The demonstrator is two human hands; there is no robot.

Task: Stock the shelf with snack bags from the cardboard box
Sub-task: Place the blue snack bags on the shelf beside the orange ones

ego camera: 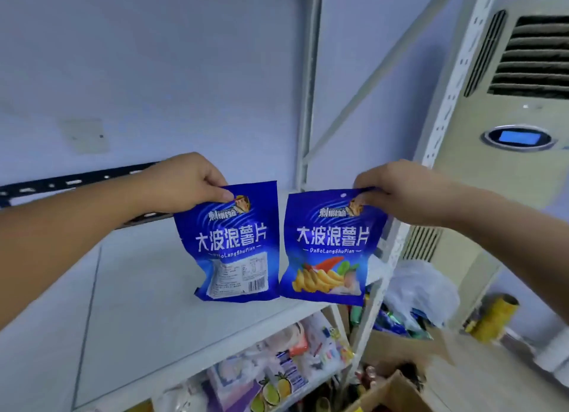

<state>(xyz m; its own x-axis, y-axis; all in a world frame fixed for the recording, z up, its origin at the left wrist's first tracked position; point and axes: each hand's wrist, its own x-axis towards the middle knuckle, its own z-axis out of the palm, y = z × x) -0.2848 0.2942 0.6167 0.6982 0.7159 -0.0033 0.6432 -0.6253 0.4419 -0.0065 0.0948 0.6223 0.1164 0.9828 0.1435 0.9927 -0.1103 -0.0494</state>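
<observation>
Presently, two blue snack bags are held up side by side above the white shelf board (pixel 138 288), each pinched at its top edge and hanging free of the board. The left snack bag (pixel 234 242) is gripped at its upper corner between thumb and curled fingers of the left hand (pixel 184 184); its back is shown, with a pale printed label and a barcode near the bottom. The right snack bag (pixel 332 248) is pinched at its upper right corner by the right hand (pixel 397 190); its front is shown, with white lettering and a picture of yellow wavy chips. The lower inner corners of the two bags are seen nearly touching. A white perforated upright (pixel 437 134) of the shelf is found just behind the right bag. On the lower shelf, mixed packaged goods (pixel 277 371) are laid, blurred at this range. The cardboard box (pixel 397 350) is placed on the floor at lower right, open, with coloured packets inside. A white plastic bag (pixel 421 291) is seen above the box and a yellow roll (pixel 492 319) beside it. A beige standing air conditioner (pixel 517 119) is set to the right, and a black slotted bar (pixel 61 184) is fixed along the wall behind the left forearm.
</observation>
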